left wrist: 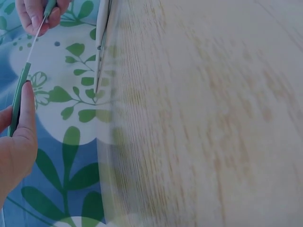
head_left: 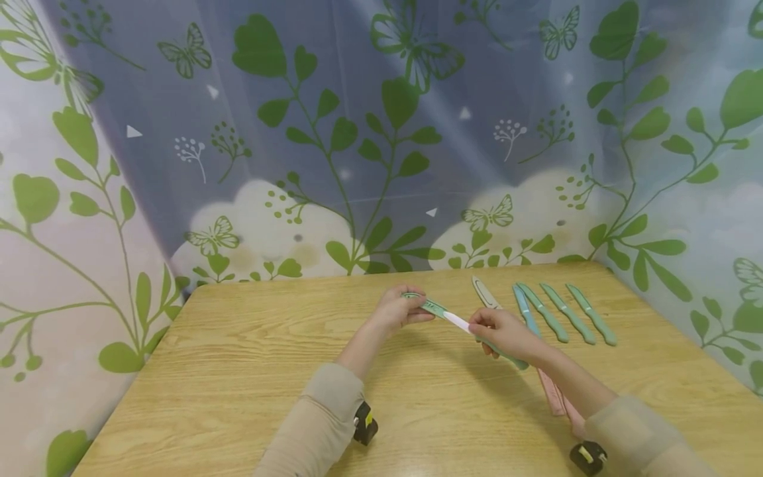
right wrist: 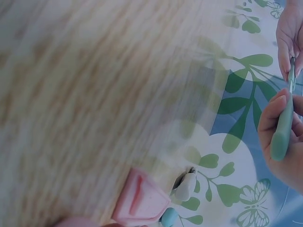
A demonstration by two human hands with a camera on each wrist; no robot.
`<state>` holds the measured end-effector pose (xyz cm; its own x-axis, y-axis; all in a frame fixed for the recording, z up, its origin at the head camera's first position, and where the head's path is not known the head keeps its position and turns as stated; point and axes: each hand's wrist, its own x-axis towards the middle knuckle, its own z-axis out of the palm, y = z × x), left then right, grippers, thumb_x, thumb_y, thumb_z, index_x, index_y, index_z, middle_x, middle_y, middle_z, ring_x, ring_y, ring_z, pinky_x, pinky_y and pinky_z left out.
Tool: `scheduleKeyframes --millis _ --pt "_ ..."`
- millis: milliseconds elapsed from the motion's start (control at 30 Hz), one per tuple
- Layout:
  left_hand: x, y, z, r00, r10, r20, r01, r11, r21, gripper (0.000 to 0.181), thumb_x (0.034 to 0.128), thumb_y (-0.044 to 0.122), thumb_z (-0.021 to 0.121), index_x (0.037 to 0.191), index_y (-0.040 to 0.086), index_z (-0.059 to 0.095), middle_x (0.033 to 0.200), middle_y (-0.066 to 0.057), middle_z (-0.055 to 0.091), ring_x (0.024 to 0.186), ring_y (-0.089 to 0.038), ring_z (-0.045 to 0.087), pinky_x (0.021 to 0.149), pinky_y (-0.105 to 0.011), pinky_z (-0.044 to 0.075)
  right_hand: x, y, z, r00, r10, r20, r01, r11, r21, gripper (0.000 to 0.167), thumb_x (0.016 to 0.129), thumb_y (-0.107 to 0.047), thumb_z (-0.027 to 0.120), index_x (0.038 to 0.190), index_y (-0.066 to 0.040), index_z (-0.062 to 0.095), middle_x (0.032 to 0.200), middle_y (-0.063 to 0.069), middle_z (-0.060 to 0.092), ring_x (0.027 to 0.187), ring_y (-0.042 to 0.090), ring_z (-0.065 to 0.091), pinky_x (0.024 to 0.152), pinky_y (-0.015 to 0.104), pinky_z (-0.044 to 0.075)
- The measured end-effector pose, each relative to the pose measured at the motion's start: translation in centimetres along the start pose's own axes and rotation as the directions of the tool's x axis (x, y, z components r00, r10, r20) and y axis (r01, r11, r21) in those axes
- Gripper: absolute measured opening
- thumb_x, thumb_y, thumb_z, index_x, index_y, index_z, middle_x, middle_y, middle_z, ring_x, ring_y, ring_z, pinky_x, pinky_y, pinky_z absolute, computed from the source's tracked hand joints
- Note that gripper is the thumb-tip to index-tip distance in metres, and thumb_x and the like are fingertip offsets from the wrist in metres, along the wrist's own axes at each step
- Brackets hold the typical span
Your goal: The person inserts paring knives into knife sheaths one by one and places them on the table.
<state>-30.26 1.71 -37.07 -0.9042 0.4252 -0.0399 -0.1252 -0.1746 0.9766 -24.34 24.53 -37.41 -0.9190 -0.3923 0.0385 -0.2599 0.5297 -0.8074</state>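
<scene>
Above the table, a small knife with a green handle [head_left: 514, 362] and pale blade [head_left: 457, 321] stretches between both hands. My right hand [head_left: 503, 334] grips the handle, fingers curled round it. The left hand [head_left: 396, 311] pinches a green sheath [head_left: 434, 308] between thumb and fingers, at the knife's far end. In the left wrist view the thin blade [left wrist: 34, 45] shows between the sheath [left wrist: 20, 97] and the right hand [left wrist: 40, 16]. How much blade lies inside the sheath is hidden. The handle's butt [right wrist: 280, 144] faces the right wrist camera.
Right of my hands lie three green knives [head_left: 567, 313], a blue one [head_left: 523, 303] and a white one [head_left: 480, 287]. Pink pieces [head_left: 550, 391] lie partly under my right forearm. A leaf-patterned curtain [head_left: 334, 165] hangs behind the wooden table [head_left: 250, 371].
</scene>
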Motion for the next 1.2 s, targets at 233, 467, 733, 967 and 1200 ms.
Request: scheduleKeyframes --millis 233,467,733,967,1200 --pt "0.2 -0.3 -0.1 1.000 0.002 0.006 -0.002 1.000 -0.017 0.022 0.0938 -0.005 0.046 0.114 -0.014 0.044 0.089 -0.016 0.057 0.072 -0.018 0.064 0.081 -0.031 0.055 -0.1 -0.2 0.0 1.000 0.002 0.005 -0.002 1.000 0.017 0.027 0.097 -0.020 0.051 0.101 0.006 0.053 0.064 0.007 0.052 0.053 0.016 0.049 0.046 0.025 0.047" --pt "0.2 -0.2 -0.1 1.000 -0.008 0.018 0.009 0.999 -0.043 0.026 0.0936 -0.006 0.046 0.116 -0.016 0.042 0.088 -0.016 0.057 0.070 -0.018 0.064 0.080 -0.032 0.055 -0.1 -0.5 0.1 1.000 0.000 0.006 0.000 1.000 0.030 0.026 0.096 -0.019 0.051 0.102 0.006 0.053 0.065 0.007 0.052 0.053 0.016 0.049 0.045 0.024 0.046" --pt "0.1 -0.2 -0.2 0.999 -0.010 0.048 0.012 0.999 -0.032 0.017 0.0939 -0.005 0.045 0.110 -0.012 0.046 0.088 -0.016 0.056 0.073 -0.019 0.065 0.081 -0.033 0.055 0.2 -0.8 0.3 1.000 -0.010 -0.002 0.010 1.000 0.006 0.023 0.096 -0.016 0.053 0.100 0.006 0.054 0.066 0.008 0.051 0.052 0.016 0.049 0.044 0.023 0.045" --pt "0.0 -0.3 -0.2 0.996 -0.028 0.080 0.029 0.999 -0.021 0.016 0.0940 -0.005 0.046 0.109 -0.011 0.046 0.091 -0.017 0.057 0.077 -0.021 0.065 0.082 -0.033 0.054 0.4 -1.0 0.6 1.000 -0.013 0.006 0.013 1.000 -0.017 0.020 0.096 -0.016 0.052 0.098 0.004 0.055 0.065 0.006 0.051 0.052 0.017 0.049 0.044 0.024 0.045" --pt "-0.1 -0.4 -0.2 0.996 -0.015 0.091 0.016 1.000 -0.012 0.018 0.0943 -0.004 0.046 0.111 -0.012 0.046 0.091 -0.017 0.056 0.078 -0.021 0.065 0.082 -0.033 0.054 0.5 -1.3 0.8 1.000 -0.024 0.010 0.024 1.000 -0.015 0.019 0.096 -0.015 0.051 0.098 0.004 0.055 0.064 0.006 0.051 0.050 0.016 0.048 0.043 0.025 0.044"
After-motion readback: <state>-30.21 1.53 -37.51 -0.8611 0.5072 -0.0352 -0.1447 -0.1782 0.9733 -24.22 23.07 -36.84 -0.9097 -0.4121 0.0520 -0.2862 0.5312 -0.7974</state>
